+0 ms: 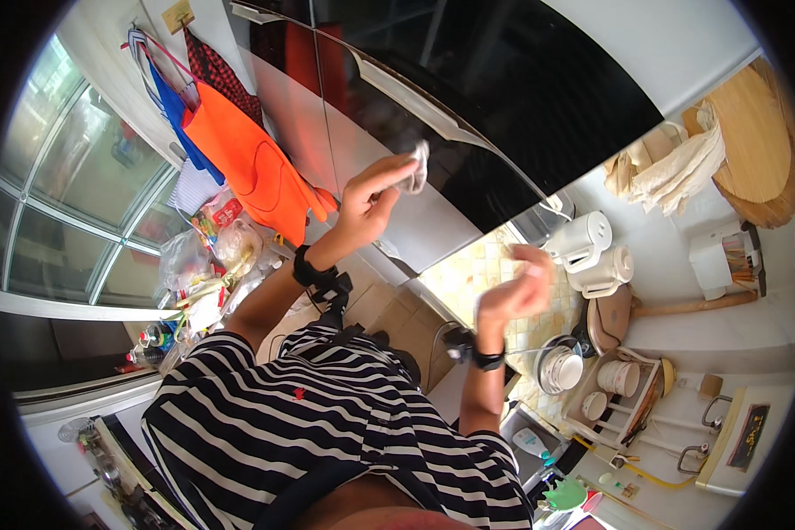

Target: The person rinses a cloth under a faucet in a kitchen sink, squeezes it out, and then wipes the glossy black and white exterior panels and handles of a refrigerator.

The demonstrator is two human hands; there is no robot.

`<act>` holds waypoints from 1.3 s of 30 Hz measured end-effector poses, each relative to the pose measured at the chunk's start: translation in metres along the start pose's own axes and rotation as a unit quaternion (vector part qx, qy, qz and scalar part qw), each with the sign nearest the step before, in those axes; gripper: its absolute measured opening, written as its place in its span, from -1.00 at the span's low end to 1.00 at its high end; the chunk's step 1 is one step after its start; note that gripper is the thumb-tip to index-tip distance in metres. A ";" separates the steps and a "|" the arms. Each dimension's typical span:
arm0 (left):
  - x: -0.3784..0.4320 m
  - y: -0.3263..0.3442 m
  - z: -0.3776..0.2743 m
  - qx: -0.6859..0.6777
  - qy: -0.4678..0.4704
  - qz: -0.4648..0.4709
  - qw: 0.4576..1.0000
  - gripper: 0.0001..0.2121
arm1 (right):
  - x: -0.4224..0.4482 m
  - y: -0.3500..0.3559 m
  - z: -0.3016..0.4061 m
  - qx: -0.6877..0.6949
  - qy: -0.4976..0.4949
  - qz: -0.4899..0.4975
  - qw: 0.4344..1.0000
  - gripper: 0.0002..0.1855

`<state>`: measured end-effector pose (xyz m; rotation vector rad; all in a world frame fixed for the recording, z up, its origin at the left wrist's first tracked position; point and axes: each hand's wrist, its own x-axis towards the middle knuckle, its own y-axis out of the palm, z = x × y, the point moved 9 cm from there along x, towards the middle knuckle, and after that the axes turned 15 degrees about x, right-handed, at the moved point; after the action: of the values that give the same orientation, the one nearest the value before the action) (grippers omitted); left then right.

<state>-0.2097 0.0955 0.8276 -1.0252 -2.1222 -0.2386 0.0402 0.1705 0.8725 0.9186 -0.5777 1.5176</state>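
My left hand [371,202] pinches a small crumpled greyish-white cloth [419,169] between thumb and fingers. It is raised before a glossy black panelled front [404,136], which looks like a refrigerator or tall cabinet with long pale handles [417,99]. Whether the cloth touches the panel I cannot tell. My right hand [518,285] is blurred, its fingers curled, above a yellowish tiled-pattern counter [460,275]. No object shows in it, though its grip is unclear. White electric kettles [586,238] stand just beyond it. A dark band with a small device circles each wrist.
An orange apron [252,162] hangs at left, above plastic bags [235,245] and bottles [149,344]. Right of me are stacked bowls [562,370], a dish rack [609,424], a sink [513,421] and a wall knife holder [712,262]. Round wooden boards [755,139] hang at far right.
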 end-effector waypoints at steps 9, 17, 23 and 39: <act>-0.035 0.078 -0.040 -0.071 -0.006 0.204 0.976 -0.62 | -0.117 0.060 -0.063 0.357 0.430 0.022 0.829 -0.43; -0.007 0.044 -0.027 0.116 0.061 0.159 0.979 -0.75 | -0.029 0.008 -0.011 0.041 0.041 -0.143 0.988 -0.74; 0.008 0.022 0.024 0.022 0.000 0.216 0.976 -0.87 | 0.007 0.046 0.035 -0.204 -0.193 -0.095 0.955 -0.69; 0.026 0.009 0.037 -0.019 0.035 0.308 0.951 -0.85 | -0.042 0.063 0.004 -0.318 -0.186 0.076 0.926 -0.71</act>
<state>-0.2336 0.1336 0.8185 -1.6138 -1.6387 -0.0057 -0.0211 0.1326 0.8502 0.6536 -1.3534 1.1618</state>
